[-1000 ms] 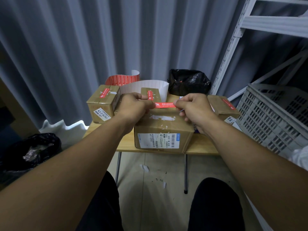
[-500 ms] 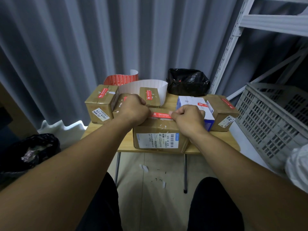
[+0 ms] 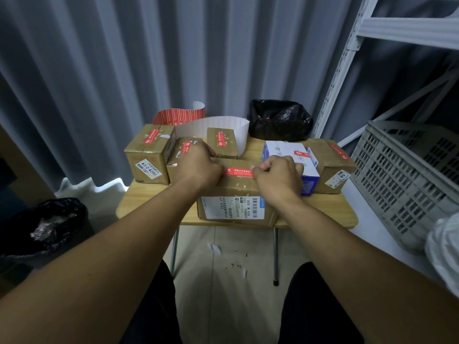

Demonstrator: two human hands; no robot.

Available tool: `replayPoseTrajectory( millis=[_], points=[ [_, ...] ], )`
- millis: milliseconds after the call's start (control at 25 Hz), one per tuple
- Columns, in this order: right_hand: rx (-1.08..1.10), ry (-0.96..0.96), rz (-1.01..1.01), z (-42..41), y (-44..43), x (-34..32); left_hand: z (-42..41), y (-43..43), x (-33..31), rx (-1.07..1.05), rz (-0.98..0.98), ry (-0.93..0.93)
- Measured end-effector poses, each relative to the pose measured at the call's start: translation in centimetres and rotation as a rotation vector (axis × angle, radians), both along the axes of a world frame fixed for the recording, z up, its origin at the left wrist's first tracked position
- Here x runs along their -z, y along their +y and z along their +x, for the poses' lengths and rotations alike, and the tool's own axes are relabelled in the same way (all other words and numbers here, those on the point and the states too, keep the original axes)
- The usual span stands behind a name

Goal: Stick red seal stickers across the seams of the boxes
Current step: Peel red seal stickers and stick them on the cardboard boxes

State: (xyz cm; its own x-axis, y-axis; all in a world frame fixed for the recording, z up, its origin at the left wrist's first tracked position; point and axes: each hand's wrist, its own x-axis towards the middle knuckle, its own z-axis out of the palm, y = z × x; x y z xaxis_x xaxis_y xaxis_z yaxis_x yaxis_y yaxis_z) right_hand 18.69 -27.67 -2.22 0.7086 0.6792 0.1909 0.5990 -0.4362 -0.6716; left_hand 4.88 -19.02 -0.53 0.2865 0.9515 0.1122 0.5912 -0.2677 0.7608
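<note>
Small wooden table (image 3: 139, 202): nearest me, the big box (image 3: 238, 188), my left hand (image 3: 198, 167) and right hand (image 3: 278, 177) curled, each pinching an end of the red seal sticker (image 3: 239, 171) lying across its top. Behind, smaller sealed boxes (image 3: 149, 150), then the sticker roll (image 3: 178, 115).

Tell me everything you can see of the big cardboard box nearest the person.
The big box is brown cardboard, closed, lying flat at the front edge of the wooden table. Its front face bears a white shipping label with a barcode. Its top shows pale scraps of torn tape. A red seal sticker lies on the top, its ends held by the curled left hand and right hand. A blue-and-white box stands at its right rear.
</note>
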Motion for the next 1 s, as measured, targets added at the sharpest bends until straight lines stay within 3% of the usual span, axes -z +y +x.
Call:
replayPoseTrajectory(
  millis=[600, 800, 1000],
  points=[
    [0.020, -0.097, -0.002, -0.9, -0.2, 0.4, 0.8, -0.9, 0.2, -0.039, 0.102, 0.137],
    [0.076, -0.017, 0.106, -0.6, -0.7, 0.0, 0.8, -0.9, 0.3, -0.035, 0.102, 0.132],
    [0.065, -0.078, -0.165, -2.0, 0.3, -0.8, 0.9, -0.9, 0.6, -0.035, 0.104, 0.112]
  ],
)
